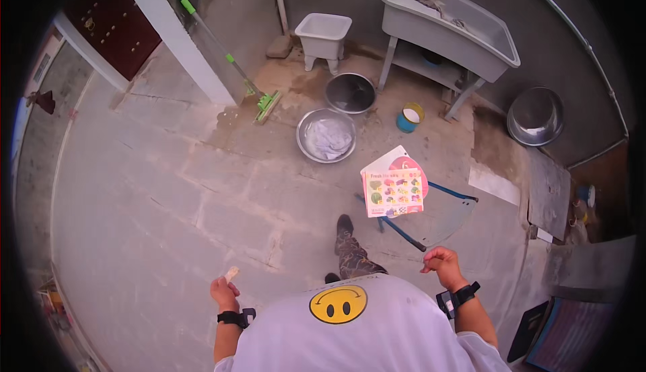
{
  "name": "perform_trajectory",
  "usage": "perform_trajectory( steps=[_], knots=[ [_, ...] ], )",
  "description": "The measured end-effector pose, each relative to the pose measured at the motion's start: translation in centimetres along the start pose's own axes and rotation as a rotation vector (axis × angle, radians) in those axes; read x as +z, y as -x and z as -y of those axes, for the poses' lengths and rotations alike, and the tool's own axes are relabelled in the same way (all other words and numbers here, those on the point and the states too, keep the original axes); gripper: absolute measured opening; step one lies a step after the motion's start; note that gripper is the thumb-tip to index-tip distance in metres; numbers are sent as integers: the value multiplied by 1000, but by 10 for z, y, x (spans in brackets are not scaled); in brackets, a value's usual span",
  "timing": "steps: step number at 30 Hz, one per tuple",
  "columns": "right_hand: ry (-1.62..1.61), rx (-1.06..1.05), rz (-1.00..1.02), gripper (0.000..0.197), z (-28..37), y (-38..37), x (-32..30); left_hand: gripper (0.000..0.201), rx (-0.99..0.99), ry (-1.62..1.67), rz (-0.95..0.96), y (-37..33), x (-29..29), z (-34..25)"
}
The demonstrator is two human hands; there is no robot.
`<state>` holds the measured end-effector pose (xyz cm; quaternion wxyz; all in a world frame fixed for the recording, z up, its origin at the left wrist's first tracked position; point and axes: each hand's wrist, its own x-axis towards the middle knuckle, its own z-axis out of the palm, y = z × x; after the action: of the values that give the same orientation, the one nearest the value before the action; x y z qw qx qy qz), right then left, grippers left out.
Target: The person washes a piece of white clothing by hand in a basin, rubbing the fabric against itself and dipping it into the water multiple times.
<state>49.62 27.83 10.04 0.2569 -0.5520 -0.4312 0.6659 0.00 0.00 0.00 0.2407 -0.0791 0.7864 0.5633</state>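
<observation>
At the lower left, my left hand point(225, 295) is closed, its fingertips pinching a small pale, flat piece point(232, 274) whose kind I cannot make out. My right hand point(443, 267), at the lower right, has its fingers curled inward; its palm is hidden, so anything inside it cannot be seen. Ahead of that hand, and apart from it, stands a low stool with blue legs point(404, 233). On the stool lie a picture card of fruit and vegetables point(394, 193) and another white and pink sheet point(408, 163) partly under it.
A metal basin with wet pale cloth point(328, 136), a dark basin point(350, 93) and a blue cup point(408, 117) stand on the floor ahead. Behind are a white sink on legs point(447, 28), a small white tub point(324, 35) and a green mop point(229, 59). Another basin point(535, 116) leans right.
</observation>
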Motion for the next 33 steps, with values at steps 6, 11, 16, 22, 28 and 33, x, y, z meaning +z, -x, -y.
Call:
perform_trajectory(
  steps=[6,11,16,22,28,33],
  knots=[
    [-52,148,36,11,85,-137,46,14,-61,-169,-82,-51,52,0],
    [192,70,3,7,153,-230,84,16,670,-1509,128,-120,10,83],
    [286,3,74,9,210,-327,116,18,481,-1628,146,-193,44,50],
    [251,74,13,9,259,-400,148,13,-227,4,2,-240,216,-144],
    [349,98,129,8,293,-467,164,15,-136,99,-2,-259,295,-243],
    [418,111,181,7,329,-529,162,15,-127,294,63,-249,347,-264]
  ],
)
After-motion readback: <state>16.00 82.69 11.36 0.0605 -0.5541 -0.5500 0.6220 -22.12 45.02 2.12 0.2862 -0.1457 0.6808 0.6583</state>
